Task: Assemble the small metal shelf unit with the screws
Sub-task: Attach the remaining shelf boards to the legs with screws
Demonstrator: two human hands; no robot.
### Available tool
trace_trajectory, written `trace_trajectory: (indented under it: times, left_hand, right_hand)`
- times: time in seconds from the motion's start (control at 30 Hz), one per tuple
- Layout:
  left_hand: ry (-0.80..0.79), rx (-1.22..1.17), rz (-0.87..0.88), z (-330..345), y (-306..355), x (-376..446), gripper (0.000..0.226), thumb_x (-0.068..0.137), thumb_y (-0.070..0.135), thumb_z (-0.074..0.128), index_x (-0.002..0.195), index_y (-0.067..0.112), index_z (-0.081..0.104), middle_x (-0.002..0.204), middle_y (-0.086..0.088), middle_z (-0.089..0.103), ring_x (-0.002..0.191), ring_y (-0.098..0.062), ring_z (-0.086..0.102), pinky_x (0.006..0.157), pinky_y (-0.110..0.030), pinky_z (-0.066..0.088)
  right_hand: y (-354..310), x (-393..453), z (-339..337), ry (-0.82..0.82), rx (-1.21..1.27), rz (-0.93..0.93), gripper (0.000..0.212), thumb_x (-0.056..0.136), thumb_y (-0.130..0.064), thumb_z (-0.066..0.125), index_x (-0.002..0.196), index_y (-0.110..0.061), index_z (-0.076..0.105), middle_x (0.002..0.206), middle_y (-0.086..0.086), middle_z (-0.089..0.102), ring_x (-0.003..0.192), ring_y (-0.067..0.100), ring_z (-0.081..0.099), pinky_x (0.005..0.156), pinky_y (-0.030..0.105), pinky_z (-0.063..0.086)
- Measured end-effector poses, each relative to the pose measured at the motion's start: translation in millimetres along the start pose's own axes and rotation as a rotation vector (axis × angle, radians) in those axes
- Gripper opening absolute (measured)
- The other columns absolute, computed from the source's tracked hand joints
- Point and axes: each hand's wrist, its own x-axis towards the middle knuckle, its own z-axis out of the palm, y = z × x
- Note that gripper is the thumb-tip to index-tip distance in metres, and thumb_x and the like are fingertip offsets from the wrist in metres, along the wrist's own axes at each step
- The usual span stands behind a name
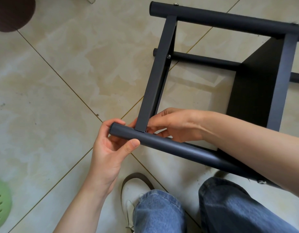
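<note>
On tiled floor [53,98], one shelf frame [155,78]: left hand [111,148] gripping its tube [170,147], right hand [175,125] pinching at joint.

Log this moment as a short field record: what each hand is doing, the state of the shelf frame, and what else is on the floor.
left hand: left hand grips the end of the near tube
right hand: right hand has its fingertips at the joint where the flat crossbar meets the tube; what they pinch is hidden
frame: shelf frame lies on the tiled floor; a screw head shows on the crossbar
floor items: green slotted object, dark round object
</note>
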Motion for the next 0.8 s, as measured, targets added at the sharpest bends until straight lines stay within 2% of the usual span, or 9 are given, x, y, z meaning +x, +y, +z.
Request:
trace_trajectory:
  times: [0.07,0.2,0.3,0.4,0.57,0.6,0.7,0.8]
  left_hand:
    - [-0.006,-0.005,0.005,0.1,0.6,0.1,0.053,0.064,0.014,0.088,0.105,0.029,0.059,0.102,0.000,0.075,0.097,-0.013,0.071,0.081,-0.020,0.055]
    - [-0.017,-0.013,0.002,0.2,1.5,0.6,0.054,0.057,0.030,0.094,0.101,0.035,0.064,0.103,0.000,0.075,0.098,-0.013,0.071,0.081,-0.020,0.055]
    - [-0.019,-0.010,0.007,0.7,1.1,0.5,0.053,0.057,0.031,0.095,0.100,0.036,0.064,0.103,-0.001,0.075,0.097,-0.013,0.071,0.081,-0.020,0.055]
    - [-0.007,-0.007,0.009,0.2,0.2,0.5,0.047,0.062,0.019,0.086,0.100,0.035,0.064,0.101,0.000,0.075,0.096,-0.012,0.071,0.081,-0.020,0.055]
    - [-0.020,-0.004,0.002,0.0,1.0,0.6,0.050,0.060,0.025,0.092,0.100,0.036,0.065,0.104,-0.003,0.075,0.102,-0.014,0.070,0.084,-0.021,0.054]
    - [-0.023,-0.006,-0.002,0.0,1.0,0.6,0.052,0.059,0.030,0.094,0.101,0.036,0.064,0.104,-0.003,0.075,0.103,-0.014,0.070,0.084,-0.021,0.054]
    - [-0.018,-0.014,-0.010,0.0,1.4,0.5,0.053,0.058,0.034,0.095,0.101,0.036,0.064,0.105,-0.003,0.075,0.104,-0.015,0.070,0.084,-0.021,0.054]
    - [-0.024,-0.011,-0.011,0.5,1.4,0.7,0.053,0.058,0.032,0.095,0.101,0.035,0.063,0.104,-0.003,0.075,0.102,-0.014,0.070,0.084,-0.021,0.054]
  right_hand:
    - [-0.5,-0.4,0.1,0.006,0.016,-0.018,0.036,0.091,-0.031,0.067,0.117,-0.007,0.071,0.089,0.001,0.067,0.085,0.016,0.060,0.082,0.032,0.050]
    - [-2.3,-2.7,-3.7,0.002,0.023,-0.041,0.028,0.093,-0.022,0.066,0.116,-0.006,0.071,0.095,0.003,0.068,0.092,0.018,0.061,0.095,0.037,0.049]
    - [-1.3,-1.9,-2.8,0.012,0.017,-0.032,0.024,0.093,-0.021,0.066,0.111,-0.006,0.073,0.086,0.003,0.067,0.089,0.019,0.058,0.087,0.035,0.049]
    - [-1.3,-2.2,-0.2,0.032,0.017,-0.028,0.017,0.093,-0.021,0.066,0.102,-0.008,0.074,0.082,0.003,0.065,0.088,0.021,0.055,0.082,0.034,0.047]
    - [-5.1,-3.1,-4.4,0.038,-0.011,-0.045,0.028,0.092,-0.016,0.067,0.118,-0.004,0.070,0.117,0.016,0.068,0.096,0.020,0.054,0.098,0.037,0.046]
    - [-5.3,-3.2,-5.0,0.037,-0.017,-0.043,0.029,0.092,-0.016,0.067,0.118,-0.005,0.070,0.117,0.015,0.068,0.097,0.020,0.054,0.100,0.038,0.045]
    - [-4.4,-3.4,-6.1,0.027,-0.010,-0.036,0.026,0.092,-0.018,0.067,0.115,-0.005,0.071,0.101,0.007,0.065,0.096,0.021,0.055,0.099,0.040,0.046]
    - [-3.9,-3.2,-3.1,0.031,-0.036,-0.023,0.017,0.093,-0.021,0.066,0.099,-0.008,0.075,0.091,0.005,0.064,0.093,0.021,0.056,0.092,0.038,0.048]
